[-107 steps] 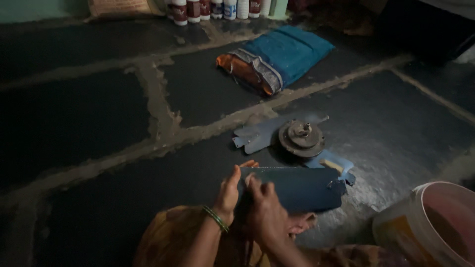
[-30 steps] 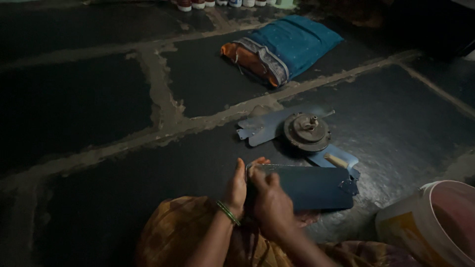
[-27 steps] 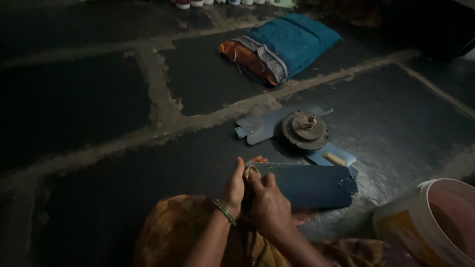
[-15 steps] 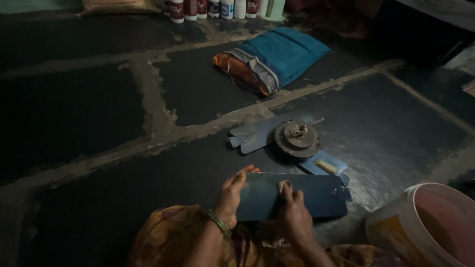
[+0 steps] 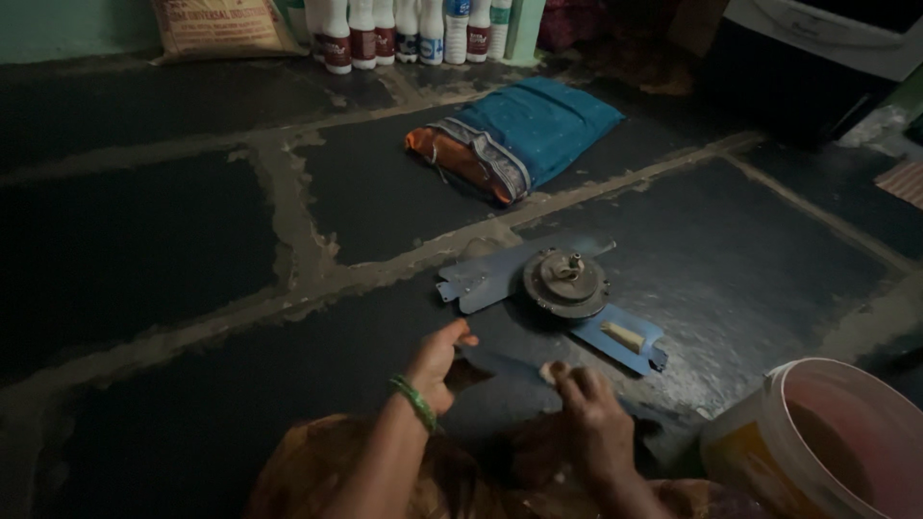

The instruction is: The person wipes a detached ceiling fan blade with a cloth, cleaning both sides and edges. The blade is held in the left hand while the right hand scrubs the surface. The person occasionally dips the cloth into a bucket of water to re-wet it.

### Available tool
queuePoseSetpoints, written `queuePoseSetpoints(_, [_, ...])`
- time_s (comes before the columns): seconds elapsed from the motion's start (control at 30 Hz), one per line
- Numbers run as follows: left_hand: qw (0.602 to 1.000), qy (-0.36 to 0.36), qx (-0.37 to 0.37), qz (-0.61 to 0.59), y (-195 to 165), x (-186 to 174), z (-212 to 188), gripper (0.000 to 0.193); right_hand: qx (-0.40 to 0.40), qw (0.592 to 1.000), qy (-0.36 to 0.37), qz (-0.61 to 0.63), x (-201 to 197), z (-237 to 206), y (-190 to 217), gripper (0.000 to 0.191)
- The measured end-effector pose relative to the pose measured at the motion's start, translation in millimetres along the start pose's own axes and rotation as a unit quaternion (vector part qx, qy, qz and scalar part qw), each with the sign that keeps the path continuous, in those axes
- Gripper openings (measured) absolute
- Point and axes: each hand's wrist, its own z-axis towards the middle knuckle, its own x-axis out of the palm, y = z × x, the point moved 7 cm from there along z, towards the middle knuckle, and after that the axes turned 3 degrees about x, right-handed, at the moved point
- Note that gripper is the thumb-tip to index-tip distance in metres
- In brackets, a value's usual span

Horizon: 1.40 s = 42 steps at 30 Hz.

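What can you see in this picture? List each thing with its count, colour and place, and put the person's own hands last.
Fan blade: one, dark blue, on the floor under both hands.
Fan motor hub: one, grey metal, beyond the hands, lying over two more blue blades.
Bucket: one, pale with a white rim, bottom right.
Folded cloth: one bundle, blue with an orange edge, on the floor further back.
Bottles: a row, white with dark labels, along the far wall.
Sack: one, tan, top left.
Left hand: green bangle at the wrist, on the blade's left end.
Right hand: pressing on the blade.
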Motion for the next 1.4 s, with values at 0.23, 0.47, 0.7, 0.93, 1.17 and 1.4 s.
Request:
queuePoseSetpoints(0.23, [0.866,0.008,0.365,0.342,-47,12,-16,0.068,-0.099,0.986,0.092,0.099,-16,53,-27,0.041])
queuePoseSetpoints(0.47, [0.841,0.206,0.376,0.331,-29,41,-35,0.061,0.041,0.918,0.167,0.357,-7,98,-58,0.028])
queuePoseSetpoints(0.7, [0.913,-0.011,0.230,0.336,-16,8,-15,0.053,0.250,0.879,0.154,0.376,-17,77,-82,0.036])
queuePoseSetpoints(0.93, [0.972,0.080,0.201,0.091,-6,5,-16,0.051,0.353,0.739,0.096,0.565,-22,53,-55,0.050])
queuePoseSetpoints(1.17, [0.942,0.232,0.227,-0.087,0,7,-3,0.051,0.306,0.697,0.118,0.637,29,34,63,0.044])
queuePoseSetpoints(1.4, [0.935,0.233,0.157,-0.216,17,15,-11,0.049,-0.033,0.956,-0.018,0.291,42,15,73,0.043])
